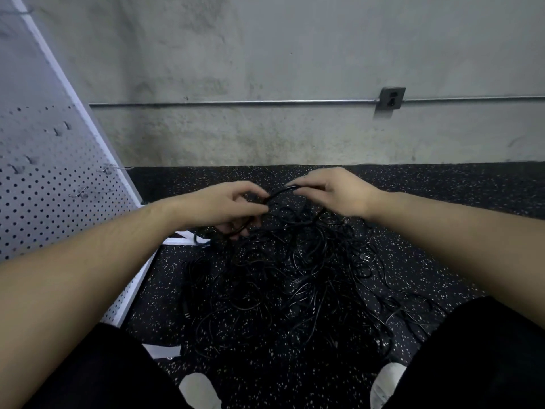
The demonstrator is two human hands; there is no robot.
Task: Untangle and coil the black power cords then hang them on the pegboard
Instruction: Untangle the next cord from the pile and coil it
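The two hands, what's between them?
A short arc of black cord bridges the left hand and right hand, both pinching it, in the head view.

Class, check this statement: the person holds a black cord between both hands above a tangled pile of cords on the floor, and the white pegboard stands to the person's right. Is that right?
Not quite. The head view shows the pegboard on the person's left, not right. The rest holds: the left hand and right hand hold a black cord above the tangled pile on the floor.
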